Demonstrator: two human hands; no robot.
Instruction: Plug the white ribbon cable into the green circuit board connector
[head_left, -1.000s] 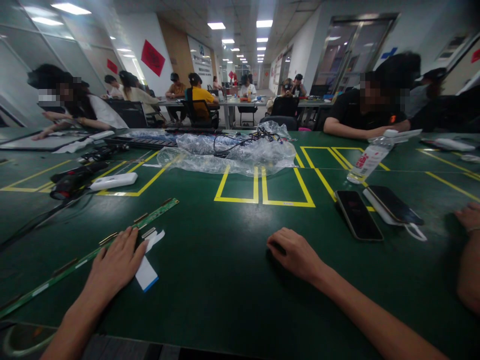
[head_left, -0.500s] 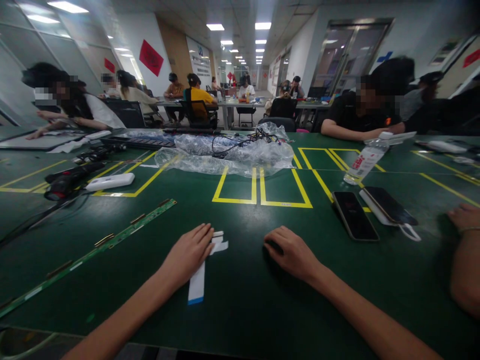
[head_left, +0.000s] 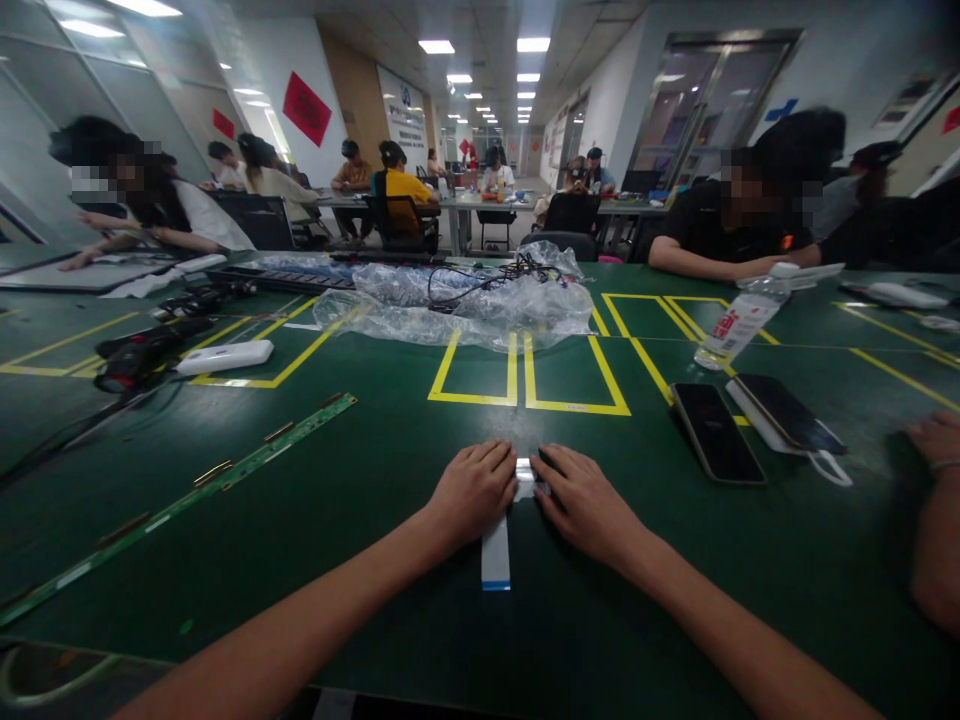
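Note:
A white flat ribbon cable (head_left: 496,560) with a blue end strip lies on the green table in front of me, its blue end toward me. My left hand (head_left: 474,492) is closed over its middle part, palm down, fingers together, hiding that stretch. Between my two hands a short, shiny, folded piece of the cable shows. At the right edge of this piece, my right hand (head_left: 589,500) has its fingertips and thumb on the cable. How firmly the fingers grip is partly hidden.
A long thin green circuit board (head_left: 217,478) lies diagonally on the left. Clear plastic wrap (head_left: 465,310) with black cables is behind yellow tape outlines. Phones (head_left: 718,435) and a tilted bottle (head_left: 739,320) stand right. Another person's arm (head_left: 937,540) rests at the right edge.
My left hand has slid right, carrying the ribbon cable with it. My right hand, curled and apart before, now meets the cable's right side with its fingers extended further.

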